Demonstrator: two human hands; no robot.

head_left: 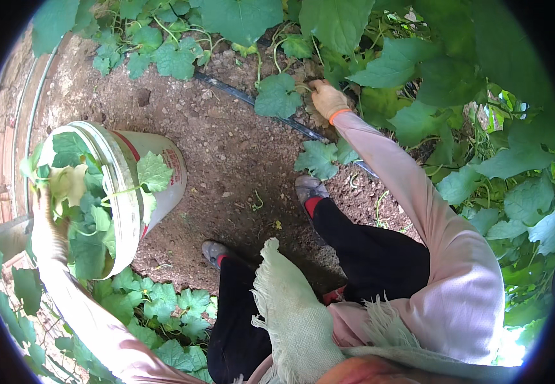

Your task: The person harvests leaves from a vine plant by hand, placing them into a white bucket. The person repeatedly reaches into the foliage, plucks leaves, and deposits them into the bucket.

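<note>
My right hand (329, 100) reaches in among the vines at the far side, an orange band round its wrist. Its fingers are closed at the stalk of a broad green leaf (278, 96). Over at the left, my left hand (49, 227) is at the mouth of a white bucket (165, 168) with a red stripe. Green leaves (88, 246) fill the bucket's mouth and some hang over its rim. A pale, turned leaf (69, 184) lies by the left hand's fingers. Leaves hide most of those fingers, so their grip does not show.
A dark drip line (226, 91) runs across the bare soil (220, 153) beneath the vines. Dense leafy plants (412, 70) crowd the far side and the right. More low plants (168, 307) grow beside my left leg. A thin pale hose (34, 96) lies at the far left.
</note>
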